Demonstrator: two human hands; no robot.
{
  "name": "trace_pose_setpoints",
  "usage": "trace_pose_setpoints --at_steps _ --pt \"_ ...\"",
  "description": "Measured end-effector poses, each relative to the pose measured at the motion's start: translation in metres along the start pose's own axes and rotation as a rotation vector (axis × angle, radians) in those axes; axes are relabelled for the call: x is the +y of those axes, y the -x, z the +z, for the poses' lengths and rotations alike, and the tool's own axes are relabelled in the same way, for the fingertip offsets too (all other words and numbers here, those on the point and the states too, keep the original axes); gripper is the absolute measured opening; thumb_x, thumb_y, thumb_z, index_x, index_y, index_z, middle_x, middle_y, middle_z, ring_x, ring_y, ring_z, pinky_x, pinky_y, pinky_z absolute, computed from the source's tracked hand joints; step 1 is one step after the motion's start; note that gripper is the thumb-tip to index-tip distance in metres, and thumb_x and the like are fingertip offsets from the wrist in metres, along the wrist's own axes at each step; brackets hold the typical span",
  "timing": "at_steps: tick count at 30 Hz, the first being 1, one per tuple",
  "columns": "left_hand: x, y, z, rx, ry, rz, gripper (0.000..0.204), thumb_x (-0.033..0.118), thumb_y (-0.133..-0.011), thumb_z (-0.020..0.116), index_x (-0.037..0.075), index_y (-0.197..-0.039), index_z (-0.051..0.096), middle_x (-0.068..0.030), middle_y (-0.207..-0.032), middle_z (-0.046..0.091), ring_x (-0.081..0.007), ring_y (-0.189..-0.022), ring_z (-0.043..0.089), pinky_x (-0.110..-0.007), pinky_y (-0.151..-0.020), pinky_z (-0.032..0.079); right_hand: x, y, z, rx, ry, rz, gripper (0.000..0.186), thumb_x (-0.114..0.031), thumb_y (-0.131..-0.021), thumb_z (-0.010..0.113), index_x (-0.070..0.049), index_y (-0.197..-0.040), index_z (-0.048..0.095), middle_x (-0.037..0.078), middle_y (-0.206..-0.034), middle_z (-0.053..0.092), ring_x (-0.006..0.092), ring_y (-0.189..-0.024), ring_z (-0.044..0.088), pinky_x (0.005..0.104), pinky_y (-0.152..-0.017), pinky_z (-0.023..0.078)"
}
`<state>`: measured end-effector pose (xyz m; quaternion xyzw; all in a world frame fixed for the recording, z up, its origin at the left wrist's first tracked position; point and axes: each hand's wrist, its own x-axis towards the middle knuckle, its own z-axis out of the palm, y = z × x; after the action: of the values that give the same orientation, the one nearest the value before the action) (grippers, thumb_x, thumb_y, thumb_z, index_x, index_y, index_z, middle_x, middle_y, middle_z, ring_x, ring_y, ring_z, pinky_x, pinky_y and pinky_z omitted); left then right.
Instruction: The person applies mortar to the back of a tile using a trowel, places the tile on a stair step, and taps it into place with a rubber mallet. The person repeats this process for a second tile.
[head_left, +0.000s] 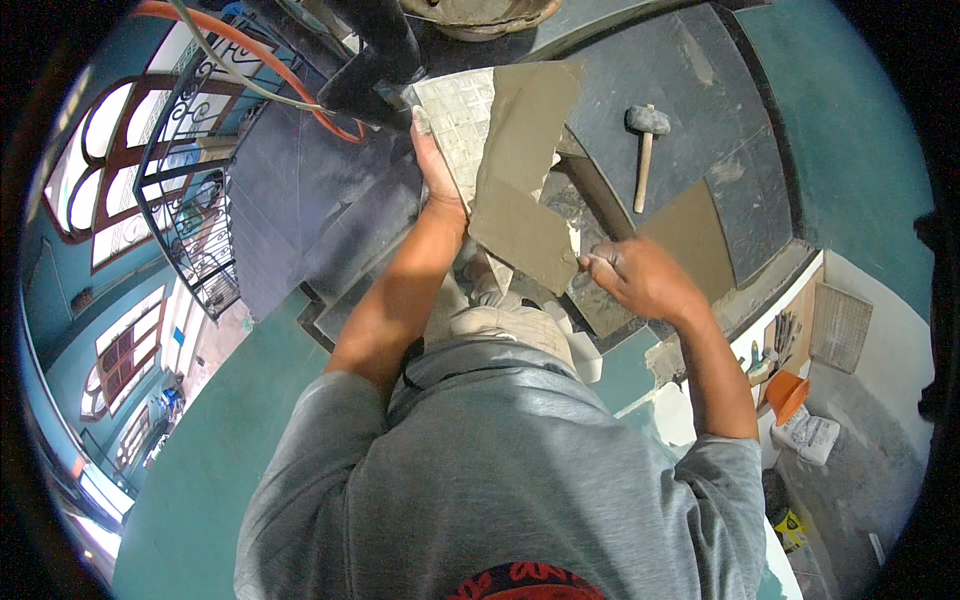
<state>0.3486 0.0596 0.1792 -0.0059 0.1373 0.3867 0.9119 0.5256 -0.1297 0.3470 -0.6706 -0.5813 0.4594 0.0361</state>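
Observation:
My left hand (438,165) grips the left edge of a tile (455,115), holding it tilted up with its pale, grid-patterned back toward me. Grey mortar (525,195) coats the right and lower part of that back; the left strip is bare. At the tile's lower right edge, my right hand (635,275) is closed round a trowel (574,242), of which only a small piece of blade shows. Behind the tile lies an open gap (585,200) in the dark tiled surface. Another patch of mortar (690,238) spreads to the right of the gap.
A rubber mallet (643,155) with a wooden handle lies on the dark tiles at the right. A mortar-stained basin (485,22) stands at the far side. An orange hose (240,40) and an iron railing (185,190) are at the left, an orange bucket (787,396) at the lower right.

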Motion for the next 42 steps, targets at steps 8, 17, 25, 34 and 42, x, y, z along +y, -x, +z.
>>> trace_pose_setpoints --at_steps 8,17,25,34,42 --pt "-0.004 0.003 0.015 -0.056 0.003 0.0 0.087 0.075 -0.096 0.041 0.009 -0.151 0.05 -0.0151 -0.15 0.056 -0.0381 -0.131 0.058 -0.05 -0.114 0.045 0.017 0.046 0.007 -0.073 0.019 0.042 0.031 -0.031 -0.098 0.058 -0.005 -0.093 0.075 0.026 -0.085 0.07 0.0455 -0.084 0.068 0.0539 -0.075 0.053" --pt "-0.006 0.004 -0.002 0.221 0.051 -0.01 0.058 0.045 -0.106 0.04 0.003 -0.14 0.06 -0.0147 -0.137 0.066 -0.0332 -0.124 0.063 -0.044 -0.11 0.049 0.012 -0.039 -0.013 0.09 -0.692 0.21 0.039 -0.038 -0.106 0.053 -0.006 -0.084 0.053 0.0 -0.071 0.051 0.0114 -0.064 0.049 0.0322 -0.056 0.042" --pt "-0.015 0.015 0.005 0.007 0.169 -0.164 0.053 0.048 -0.104 0.047 0.007 -0.134 0.061 -0.013 -0.125 0.069 -0.0328 -0.108 0.069 -0.052 -0.094 0.057 -0.019 -0.067 -0.011 -0.068 -0.435 0.057 0.037 -0.032 -0.107 0.05 -0.001 -0.088 0.059 0.006 -0.069 0.055 0.0156 -0.066 0.053 0.0378 -0.064 0.047" --pt "-0.006 0.069 -0.031 0.05 0.027 -0.163 0.048 0.041 -0.104 0.051 0.009 -0.138 0.058 -0.0115 -0.131 0.065 -0.0302 -0.118 0.063 -0.048 -0.103 0.051 -0.058 -0.044 0.007 -0.269 -0.422 0.021 0.041 -0.034 -0.107 0.05 0.002 -0.092 0.064 0.023 -0.08 0.063 0.0305 -0.076 0.063 0.0439 -0.075 0.049" --pt "-0.008 0.022 -0.016 0.039 -0.026 -0.107 0.052 0.046 -0.104 0.049 0.009 -0.14 0.058 -0.0121 -0.132 0.065 -0.0311 -0.119 0.062 -0.048 -0.105 0.05 -0.092 -0.078 0.01 0.159 -0.171 0.004 0.037 -0.028 -0.108 0.046 0.005 -0.107 0.062 0.032 -0.101 0.066 0.0532 -0.099 0.062 0.0552 -0.086 0.048"
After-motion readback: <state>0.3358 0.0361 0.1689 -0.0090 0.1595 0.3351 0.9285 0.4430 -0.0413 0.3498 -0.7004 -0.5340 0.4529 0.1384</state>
